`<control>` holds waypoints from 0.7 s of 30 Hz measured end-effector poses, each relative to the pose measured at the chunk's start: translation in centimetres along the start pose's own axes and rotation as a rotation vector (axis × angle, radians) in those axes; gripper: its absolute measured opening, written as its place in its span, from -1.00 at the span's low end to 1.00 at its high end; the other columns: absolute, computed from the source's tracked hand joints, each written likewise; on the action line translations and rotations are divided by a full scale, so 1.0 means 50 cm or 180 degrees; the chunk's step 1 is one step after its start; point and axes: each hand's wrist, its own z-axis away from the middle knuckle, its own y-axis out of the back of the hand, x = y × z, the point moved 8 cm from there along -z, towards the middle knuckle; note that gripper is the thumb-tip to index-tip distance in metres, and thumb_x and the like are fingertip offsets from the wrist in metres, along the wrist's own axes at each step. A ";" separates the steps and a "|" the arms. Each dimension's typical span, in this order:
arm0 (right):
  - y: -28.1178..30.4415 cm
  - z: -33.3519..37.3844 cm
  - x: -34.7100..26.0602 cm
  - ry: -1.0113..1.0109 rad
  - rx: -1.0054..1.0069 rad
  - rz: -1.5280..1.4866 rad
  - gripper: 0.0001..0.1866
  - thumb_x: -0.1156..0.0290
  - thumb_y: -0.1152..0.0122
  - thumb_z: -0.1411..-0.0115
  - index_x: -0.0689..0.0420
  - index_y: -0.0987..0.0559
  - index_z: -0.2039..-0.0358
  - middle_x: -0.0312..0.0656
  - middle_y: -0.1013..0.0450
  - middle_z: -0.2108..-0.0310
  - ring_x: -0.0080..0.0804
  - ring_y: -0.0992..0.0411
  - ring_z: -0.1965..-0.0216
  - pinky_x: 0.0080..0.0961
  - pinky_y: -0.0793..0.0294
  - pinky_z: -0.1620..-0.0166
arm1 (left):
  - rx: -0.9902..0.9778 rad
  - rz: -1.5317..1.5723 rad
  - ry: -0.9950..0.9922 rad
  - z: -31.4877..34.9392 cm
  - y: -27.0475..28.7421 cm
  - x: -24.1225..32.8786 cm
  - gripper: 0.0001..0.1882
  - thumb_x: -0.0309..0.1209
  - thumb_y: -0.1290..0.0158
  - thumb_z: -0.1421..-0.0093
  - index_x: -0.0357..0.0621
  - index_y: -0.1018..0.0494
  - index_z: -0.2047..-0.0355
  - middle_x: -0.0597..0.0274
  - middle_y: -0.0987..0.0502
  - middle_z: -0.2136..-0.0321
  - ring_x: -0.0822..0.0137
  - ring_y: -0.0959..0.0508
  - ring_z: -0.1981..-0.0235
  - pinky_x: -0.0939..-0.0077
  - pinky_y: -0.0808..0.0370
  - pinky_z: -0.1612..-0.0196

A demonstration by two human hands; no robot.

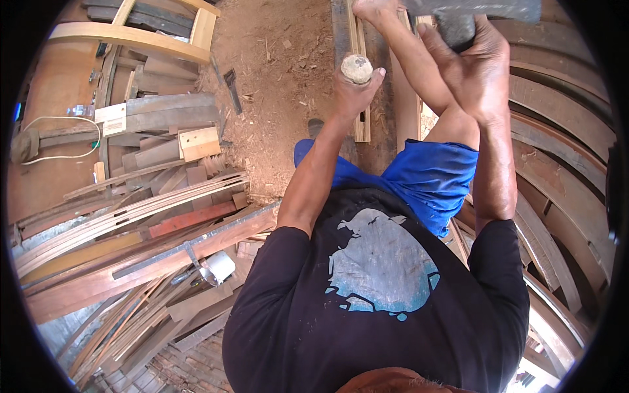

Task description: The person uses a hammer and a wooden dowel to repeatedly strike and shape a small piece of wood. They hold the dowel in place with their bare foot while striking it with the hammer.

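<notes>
My left hand (357, 92) is closed round an upright chisel, whose round, worn wooden butt (357, 68) faces up; its blade is hidden below the hand. Under it lies a pale wooden strip (362, 131) with a dark slot cut in it, resting on a darker plank (344, 39). Raised to the right, my right hand (478, 72) grips a hammer (481, 8) with a heavy grey metal head, partly cut off by the top edge. The hammer is apart from the chisel butt. My bare foot (377, 9) rests by the strip's far end.
Stacked boards (557, 118) line the right side. Several planks and offcuts (144, 157) pile up at the left, with a white cup (219, 267) and a clamp among them. A pale wooden frame (131, 34) stands at far left. Wood shavings cover the dirt floor (268, 98).
</notes>
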 end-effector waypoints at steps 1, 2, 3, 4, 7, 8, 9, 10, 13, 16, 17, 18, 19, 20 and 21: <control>-0.023 0.014 0.030 -0.0168 -0.0426 0.0679 -0.63 0.21 -0.39 -0.15 0.15 -0.59 0.13 -0.03 -0.58 0.47 -0.15 -0.56 0.41 -0.32 -0.57 0.23 | 0.0013 -0.0051 -0.0071 -0.003 0.002 0.000 -0.77 -0.36 -0.35 -0.10 -0.22 -0.53 0.44 0.35 -0.56 0.57 0.46 -0.51 0.53 0.47 -0.49 0.41; -0.043 0.024 0.053 -0.0341 -0.0844 0.1350 -0.66 0.28 -0.35 -0.14 0.10 -0.57 0.10 -0.02 -0.58 0.43 -0.08 -0.58 0.34 -0.23 -0.57 0.20 | -0.0099 -0.0183 -0.0048 -0.004 -0.001 -0.002 -0.75 -0.35 -0.35 -0.09 -0.22 -0.52 0.40 0.31 -0.57 0.54 0.43 -0.53 0.50 0.45 -0.51 0.37; -0.059 0.039 0.080 -0.0506 -0.1254 0.2028 -0.67 0.36 -0.32 -0.13 0.05 -0.55 0.06 -0.02 -0.59 0.40 -0.01 -0.60 0.27 -0.14 -0.57 0.18 | -0.0210 -0.0310 -0.0037 -0.005 -0.004 -0.004 -0.72 -0.33 -0.35 -0.07 -0.22 -0.51 0.36 0.28 -0.58 0.50 0.41 -0.54 0.47 0.42 -0.52 0.33; -0.092 0.066 0.116 -0.0430 -0.1684 0.2429 -0.65 0.36 -0.32 -0.12 0.05 -0.55 0.05 -0.01 -0.59 0.39 -0.01 -0.59 0.27 -0.14 -0.56 0.18 | -0.0321 -0.0436 -0.0027 -0.004 -0.008 -0.006 -0.69 -0.32 -0.35 -0.06 -0.22 -0.50 0.32 0.24 -0.59 0.47 0.39 -0.56 0.43 0.40 -0.54 0.29; -0.110 0.096 0.145 -0.0103 -0.2004 0.2475 -0.60 0.36 -0.37 -0.09 0.10 -0.57 0.04 0.04 -0.59 0.39 -0.02 -0.60 0.29 -0.16 -0.57 0.17 | -0.0271 -0.0154 -0.0346 0.026 -0.022 -0.006 -0.66 -0.28 -0.35 -0.07 -0.23 -0.52 0.26 0.17 -0.62 0.39 0.36 -0.60 0.36 0.39 -0.55 0.23; -0.111 0.106 0.133 -0.0009 -0.2001 0.2282 -0.59 0.35 -0.40 -0.08 0.13 -0.58 0.04 0.07 -0.58 0.39 -0.03 -0.61 0.30 -0.17 -0.58 0.17 | -0.0100 -0.0234 -0.0604 0.050 -0.019 -0.004 -0.63 -0.29 -0.36 -0.06 -0.25 -0.53 0.22 0.15 -0.63 0.33 0.33 -0.61 0.29 0.38 -0.55 0.18; -0.108 0.107 0.123 -0.0063 -0.1893 0.2077 -0.58 0.35 -0.40 -0.08 0.13 -0.57 0.02 0.07 -0.58 0.38 -0.02 -0.61 0.30 -0.18 -0.58 0.17 | -0.0247 -0.0125 -0.0410 0.047 -0.025 -0.030 -0.64 -0.30 -0.36 -0.06 -0.25 -0.52 0.23 0.17 -0.63 0.34 0.35 -0.61 0.32 0.39 -0.55 0.20; -0.104 0.100 0.110 -0.0121 -0.1784 0.1875 -0.57 0.35 -0.40 -0.09 0.12 -0.56 0.00 0.07 -0.58 0.37 -0.01 -0.60 0.30 -0.19 -0.58 0.17 | -0.0394 -0.0013 -0.0215 0.031 -0.030 -0.059 -0.65 -0.31 -0.35 -0.07 -0.25 -0.52 0.25 0.19 -0.62 0.36 0.38 -0.60 0.34 0.40 -0.54 0.22; -0.079 0.058 0.057 -0.0170 -0.1484 0.1267 -0.61 0.39 -0.41 -0.14 0.19 -0.57 0.02 -0.04 -0.62 0.37 -0.25 -0.61 0.36 -0.34 -0.58 0.25 | -0.0349 0.0315 0.0037 -0.003 -0.016 -0.057 -0.71 -0.34 -0.35 -0.08 -0.24 -0.50 0.32 0.26 -0.59 0.43 0.44 -0.55 0.43 0.46 -0.52 0.31; -0.035 0.048 0.002 -0.0205 -0.0888 0.0408 -0.65 0.37 -0.43 -0.15 0.19 -0.60 0.08 -0.08 -0.62 0.40 -0.33 -0.58 0.38 -0.37 -0.55 0.30 | -0.0080 0.0418 0.0094 -0.023 0.006 -0.004 -0.76 -0.38 -0.33 -0.09 -0.22 -0.49 0.41 0.34 -0.54 0.53 0.51 -0.50 0.51 0.50 -0.48 0.40; -0.022 0.046 -0.004 -0.0378 -0.0803 0.0246 -0.65 0.34 -0.41 -0.13 0.15 -0.60 0.08 -0.01 -0.60 0.38 -0.19 -0.60 0.34 -0.29 -0.55 0.26 | 0.0023 0.0409 0.0099 -0.025 0.015 0.013 -0.77 -0.39 -0.33 -0.10 -0.21 -0.48 0.45 0.37 -0.52 0.56 0.53 -0.47 0.54 0.52 -0.46 0.43; -0.015 0.046 -0.004 -0.0550 -0.0719 0.0082 -0.64 0.32 -0.40 -0.12 0.11 -0.60 0.07 0.06 -0.59 0.35 -0.06 -0.61 0.30 -0.20 -0.56 0.23 | 0.0040 0.0379 0.0093 -0.026 0.019 0.028 -0.77 -0.40 -0.32 -0.10 -0.21 -0.48 0.49 0.40 -0.51 0.59 0.53 -0.46 0.55 0.49 -0.45 0.44; -0.005 0.046 -0.004 -0.0503 -0.0597 0.0074 -0.71 0.34 -0.44 -0.12 0.13 -0.60 0.18 -0.10 -0.56 0.42 -0.30 -0.53 0.36 -0.37 -0.50 0.29 | 0.0029 0.0360 0.0102 -0.024 0.019 0.025 -0.79 -0.43 -0.31 -0.12 -0.19 -0.47 0.48 0.41 -0.50 0.59 0.55 -0.46 0.55 0.53 -0.44 0.45; 0.009 0.046 -0.003 -0.0448 -0.0471 0.0061 -0.77 0.37 -0.48 -0.12 0.16 -0.60 0.29 -0.26 -0.52 0.48 -0.53 -0.45 0.43 -0.54 -0.45 0.36 | 0.0021 0.0337 0.0102 -0.024 0.018 0.022 -0.80 -0.46 -0.30 -0.13 -0.16 -0.45 0.46 0.43 -0.50 0.58 0.57 -0.46 0.55 0.57 -0.43 0.46; 0.018 0.046 -0.004 -0.0394 -0.0346 0.0049 -0.78 0.39 -0.51 -0.12 0.18 -0.60 0.39 -0.42 -0.49 0.55 -0.77 -0.38 0.49 -0.71 -0.40 0.43 | 0.0013 0.0315 0.0102 -0.023 0.019 0.019 -0.80 -0.49 -0.29 -0.14 -0.14 -0.44 0.44 0.45 -0.49 0.57 0.59 -0.46 0.56 0.61 -0.42 0.47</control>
